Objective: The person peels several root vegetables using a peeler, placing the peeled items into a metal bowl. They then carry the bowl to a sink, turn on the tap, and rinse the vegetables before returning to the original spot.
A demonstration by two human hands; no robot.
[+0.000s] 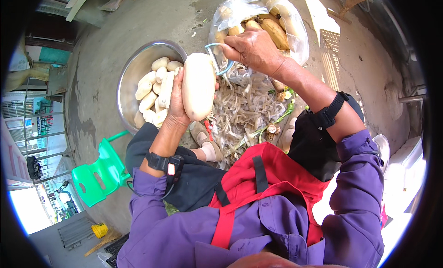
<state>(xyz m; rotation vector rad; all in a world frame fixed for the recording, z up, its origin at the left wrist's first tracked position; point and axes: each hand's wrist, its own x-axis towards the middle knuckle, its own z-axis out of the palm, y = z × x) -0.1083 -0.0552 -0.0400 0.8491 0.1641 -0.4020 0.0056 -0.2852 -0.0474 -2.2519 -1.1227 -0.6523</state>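
Note:
A large peeled lotus root segment [198, 88] lies lengthwise in my left hand [178, 101], with fingertips showing at its right side. In my right hand [252, 50] is a light-blue peeler [226, 68], its blade at the upper right edge of the root. A steel basin [125, 70] on the left holds several peeled pieces [148, 101]. Beyond my right hand stands a clear plastic bag [301, 29] with unpeeled, brownish lotus roots [275, 33]. A heap of peelings [247, 105] covers the floor between my feet.
A green plastic chair [98, 178] stands at the left beside my knee. Green stalks [285, 112] and cut root ends [273, 129] lie at the heap's right edge. My shoes [204, 136] flank the heap. A yellow container [99, 230] and a broom [104, 241] are at the lower left.

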